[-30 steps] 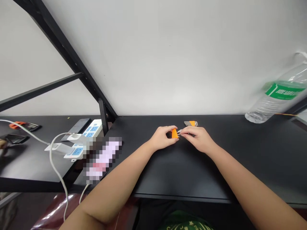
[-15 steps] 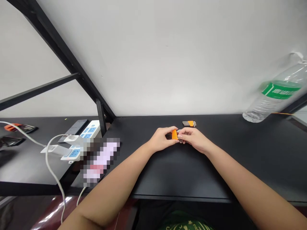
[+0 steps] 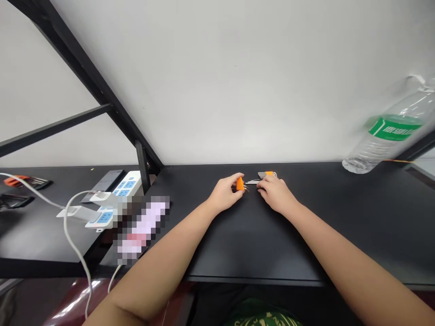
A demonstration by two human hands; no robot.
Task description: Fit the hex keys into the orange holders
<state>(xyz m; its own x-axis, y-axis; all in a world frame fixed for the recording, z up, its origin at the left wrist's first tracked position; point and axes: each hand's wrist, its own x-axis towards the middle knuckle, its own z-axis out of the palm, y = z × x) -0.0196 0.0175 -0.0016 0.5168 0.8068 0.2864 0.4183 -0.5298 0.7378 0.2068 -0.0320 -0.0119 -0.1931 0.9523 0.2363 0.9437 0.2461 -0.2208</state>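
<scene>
My left hand pinches an orange hex key holder between thumb and fingers, and a few short metal key ends show at its right side. Just to the right, my right hand has its fingers closed over thin silver hex keys, whose shafts point left, low over the black table. Its fingers hide the other ends of these keys. Directly behind the right hand lies a second hex key set in an orange holder, partly covered by the fingers.
A large clear water bottle with a green label stands at the back right by the wall. On the left are a white power strip with plugs and cables, a pixelated phone-like object and an orange-handled tool set. A black frame bar rises there.
My hands have moved apart. The right one has gone right with silver hex keys, away from the orange holder. The left one has shifted slightly left, still gripping the holder.
</scene>
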